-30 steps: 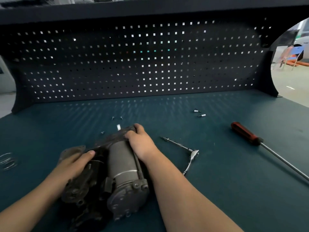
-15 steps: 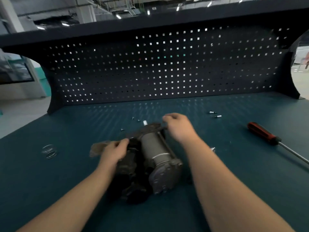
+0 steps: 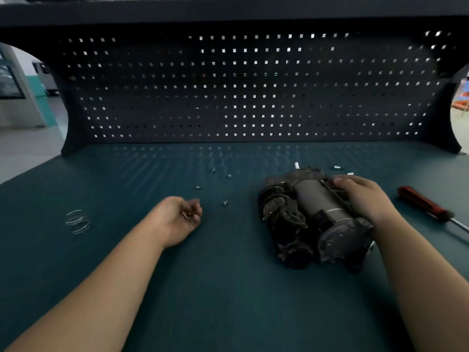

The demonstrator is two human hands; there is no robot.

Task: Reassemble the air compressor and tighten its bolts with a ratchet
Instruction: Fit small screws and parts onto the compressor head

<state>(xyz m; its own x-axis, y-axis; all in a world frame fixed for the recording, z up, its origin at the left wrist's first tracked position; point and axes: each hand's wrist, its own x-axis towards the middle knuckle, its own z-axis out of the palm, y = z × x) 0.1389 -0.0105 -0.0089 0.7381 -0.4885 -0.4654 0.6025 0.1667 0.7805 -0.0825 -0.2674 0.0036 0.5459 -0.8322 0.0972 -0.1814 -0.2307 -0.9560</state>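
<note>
Grey metal sits under the right hand (image 3: 363, 198), whose fingers curl over the far upper edge of the air compressor (image 3: 309, 217) and grip it, with the forearm running down the unit's right flank. The compressor lies on its side at right of centre on the bench (image 3: 228, 288). Its pale cylinder faces up, its round end cap points toward the viewer, and its darker, grimy motor section is on the left.

The left hand (image 3: 177, 217) rests on the bench well apart from the compressor, turned partly palm-up with the fingers curled in. Something small and brownish seems to glint inside them, but motion blur leaves it unclear whether the hand holds a part or nothing at all.

Loose bolts (image 3: 224, 203) lie scattered on the teal surface between the two hands and a little beyond them. Two more sit just behind the right hand's knuckles, beside the compressor's far end.

A red-handled screwdriver (image 3: 421, 204) lies to the right of the right wrist, its steel shaft running off the frame's edge. Far to the left a thin wire coil (image 3: 77, 221) lies alone. A dark pegboard (image 3: 241, 85) rises along the back of the bench, light showing through its square holes.
</note>
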